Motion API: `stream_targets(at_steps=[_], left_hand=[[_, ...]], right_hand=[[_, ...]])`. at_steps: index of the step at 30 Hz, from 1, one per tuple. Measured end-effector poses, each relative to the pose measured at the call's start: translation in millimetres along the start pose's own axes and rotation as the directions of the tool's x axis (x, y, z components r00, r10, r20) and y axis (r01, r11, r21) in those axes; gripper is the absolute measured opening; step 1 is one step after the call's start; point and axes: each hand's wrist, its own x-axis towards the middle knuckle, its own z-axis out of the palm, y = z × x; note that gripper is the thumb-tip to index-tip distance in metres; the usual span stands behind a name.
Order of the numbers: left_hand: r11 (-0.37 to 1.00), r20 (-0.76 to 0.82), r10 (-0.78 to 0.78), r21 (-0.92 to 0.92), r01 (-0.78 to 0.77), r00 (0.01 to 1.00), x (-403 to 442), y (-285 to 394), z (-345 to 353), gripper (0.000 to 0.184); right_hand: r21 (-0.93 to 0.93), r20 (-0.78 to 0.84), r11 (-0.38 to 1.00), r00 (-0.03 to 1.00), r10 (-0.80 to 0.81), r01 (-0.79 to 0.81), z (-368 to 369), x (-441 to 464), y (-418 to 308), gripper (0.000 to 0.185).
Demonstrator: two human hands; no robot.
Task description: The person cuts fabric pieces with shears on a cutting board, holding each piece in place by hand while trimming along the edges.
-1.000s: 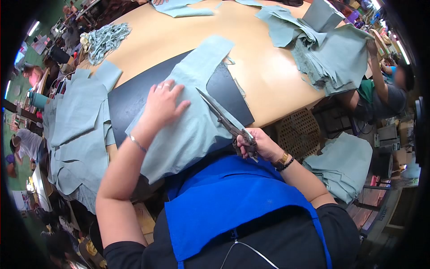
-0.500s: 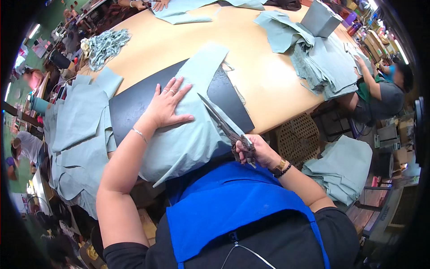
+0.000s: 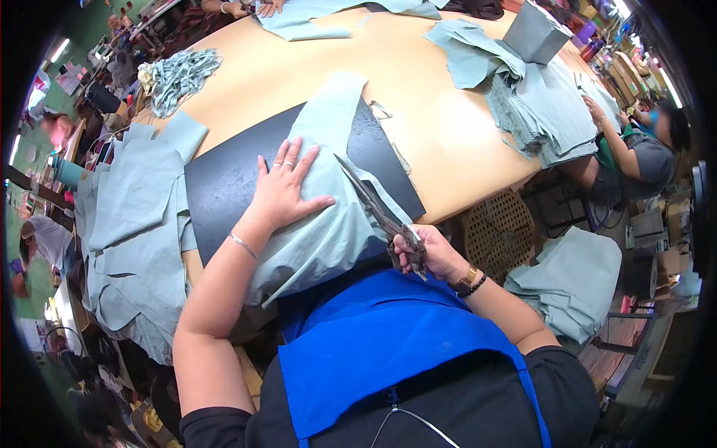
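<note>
Head cam's giving me a decent look at this one from my end, so I'm using the black board (image 3: 235, 168) as my landmark. Pale green cloth (image 3: 321, 235) lies across that board, its far end poking past the far edge onto the tan table (image 3: 426, 112) and its near end drooping over the near edge by the blue apron (image 3: 403, 347).

Left hand (image 3: 286, 187) is palm down with fingers spread, on the cloth over the middle of the board, gripping nothing. Right hand (image 3: 420, 252) is just off the board's near right corner, wrapped around the handles of some scissors (image 3: 377, 209). Blades slant back over the board along the cloth's right side (can't tell from here if they're parted).

Left of the board I've got a cloth pile (image 3: 131, 198), and beyond its far left corner a heap of strips (image 3: 181, 78). Well off to the board's right, another cloth stack (image 3: 549, 112) sits with a grey block (image 3: 536, 31) by its far end, and a co-worker (image 3: 635, 160) is next to it. Closer in on the board's right, below table level, there's a folded cloth bundle (image 3: 573, 276).
</note>
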Motion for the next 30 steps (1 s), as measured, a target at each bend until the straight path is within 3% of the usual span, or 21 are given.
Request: stream_targets(at_steps=[10, 13, 16, 19, 20, 23, 24, 30], left_hand=[[0.992, -0.019, -0.120, -0.040, 0.119, 0.993, -13.5, 29.0, 1.7, 0.099], [0.989, -0.128, -0.140, -0.072, 0.132, 0.982, -16.2, 30.8, 12.8, 0.084], [0.984, -0.050, -0.149, -0.109, 0.143, 0.988, -3.2, 19.1, -0.3, 0.067], [0.996, 0.045, 0.020, 0.088, -0.024, 0.999, 19.2, 6.5, -32.4, 0.057], [0.981, -0.012, 0.145, 0.135, -0.142, 0.989, 27.1, -6.7, -24.5, 0.067], [0.984, -0.098, 0.175, 0.036, -0.173, 0.980, 34.2, -22.2, -4.5, 0.080], [0.990, -0.016, 0.140, -0.012, -0.140, 0.990, 35.6, -21.2, -1.9, 0.091], [0.998, -0.024, 0.058, 0.007, -0.058, 0.998, 22.3, -7.4, 11.2, 0.088]], right_hand=[[-0.017, -0.026, 1.000, 1.000, 0.013, -0.013, 3.0, 2.0, -3.5, 0.026], [-0.022, -0.026, 1.000, 1.000, -0.011, 0.010, 3.7, -1.7, -2.2, 0.025], [-0.029, -0.029, 0.999, 0.999, -0.017, 0.016, 1.5, -3.1, -0.7, 0.025], [-0.039, -0.021, 0.999, 1.000, -0.006, 0.005, -0.8, -1.2, -1.8, 0.026], [-0.027, -0.017, 1.000, 1.000, -0.001, 0.000, -1.7, -0.8, -0.1, 0.026], [-0.013, -0.022, 1.000, 1.000, 0.006, -0.006, 0.6, -2.3, -3.5, 0.026], [0.004, -0.018, 1.000, 1.000, 0.008, -0.008, 0.7, -1.8, -3.5, 0.026], [0.004, -0.043, 1.000, 0.999, 0.022, -0.022, 0.8, 4.2, -3.7, 0.029]])
